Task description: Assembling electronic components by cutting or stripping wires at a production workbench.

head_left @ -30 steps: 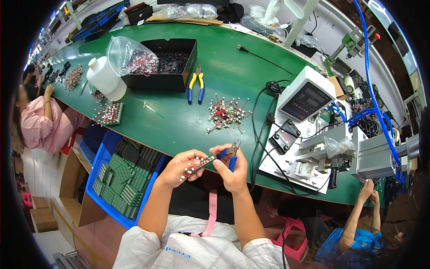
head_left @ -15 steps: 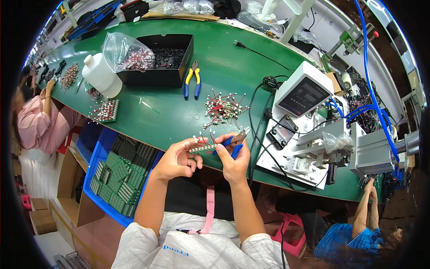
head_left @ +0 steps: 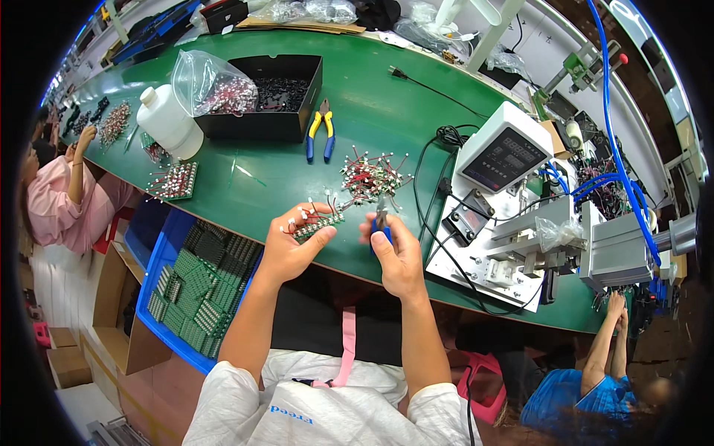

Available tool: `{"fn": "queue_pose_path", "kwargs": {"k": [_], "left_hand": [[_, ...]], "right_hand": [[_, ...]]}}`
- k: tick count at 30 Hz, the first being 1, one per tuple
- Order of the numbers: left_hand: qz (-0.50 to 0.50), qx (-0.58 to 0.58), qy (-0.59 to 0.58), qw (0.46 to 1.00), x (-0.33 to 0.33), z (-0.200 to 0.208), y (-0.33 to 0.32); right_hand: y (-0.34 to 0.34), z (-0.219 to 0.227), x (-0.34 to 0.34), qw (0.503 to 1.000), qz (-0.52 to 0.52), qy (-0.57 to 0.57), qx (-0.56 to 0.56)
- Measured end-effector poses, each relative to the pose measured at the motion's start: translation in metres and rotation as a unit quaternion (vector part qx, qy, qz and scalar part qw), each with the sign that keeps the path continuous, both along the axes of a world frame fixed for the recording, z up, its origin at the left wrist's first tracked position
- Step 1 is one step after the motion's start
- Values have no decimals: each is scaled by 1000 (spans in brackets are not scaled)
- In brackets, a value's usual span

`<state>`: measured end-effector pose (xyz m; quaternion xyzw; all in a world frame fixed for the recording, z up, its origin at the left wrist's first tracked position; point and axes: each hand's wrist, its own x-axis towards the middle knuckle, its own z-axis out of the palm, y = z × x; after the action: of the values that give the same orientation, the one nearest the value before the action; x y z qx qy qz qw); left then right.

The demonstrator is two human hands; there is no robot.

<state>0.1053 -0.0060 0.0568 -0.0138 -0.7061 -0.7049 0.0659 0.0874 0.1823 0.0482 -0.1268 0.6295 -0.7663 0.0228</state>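
Note:
A narrow green circuit board strip point(head_left: 318, 226) with red wires and white connectors is pinched between the thumb and fingers of my left hand point(head_left: 288, 253). My right hand point(head_left: 402, 266) grips small blue-handled cutters point(head_left: 381, 221), their jaws pointing up toward the far side of the table. The cutters are apart from the strip, a short way to its right. Just beyond both hands lies a loose pile of small wired boards point(head_left: 370, 178). A panel of wired boards point(head_left: 173, 181) rests farther left.
Yellow-and-blue pliers point(head_left: 320, 132) lie beside a black box point(head_left: 256, 128) with a bag of parts. A white bottle point(head_left: 169, 126) stands left. A blue bin point(head_left: 153, 306) holds green boards. On the right stands a machine with a display point(head_left: 500, 152). Co-workers sit at both sides.
My right hand has drawn back from the strip, and the cutters have turned from pointing right to pointing up. In my left hand the strip has tilted and shifted slightly left.

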Motion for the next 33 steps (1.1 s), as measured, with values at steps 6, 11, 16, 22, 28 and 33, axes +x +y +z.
{"fn": "queue_pose_path", "kwargs": {"k": [6, 11, 16, 22, 28, 33], "left_hand": [[7, -42, 67, 997, -5, 2, -3], [18, -68, 87, 994, -9, 3, -3], [21, -146, 137, 979, -12, 8, -5], [7, -153, 140, 978, -14, 16, -6], [-6, -179, 134, 975, -15, 17, -9], [-12, -195, 125, 973, -15, 21, -11]], "right_hand": [[14, 9, -1, 982, 68, -57, 167], [17, 7, -2, 973, 111, -41, 198], [20, 7, -4, 965, 142, -57, 212], [20, 12, -6, 959, 164, -70, 222], [20, 16, -8, 956, 174, -76, 222], [20, 20, -7, 955, 179, -81, 222]]}}
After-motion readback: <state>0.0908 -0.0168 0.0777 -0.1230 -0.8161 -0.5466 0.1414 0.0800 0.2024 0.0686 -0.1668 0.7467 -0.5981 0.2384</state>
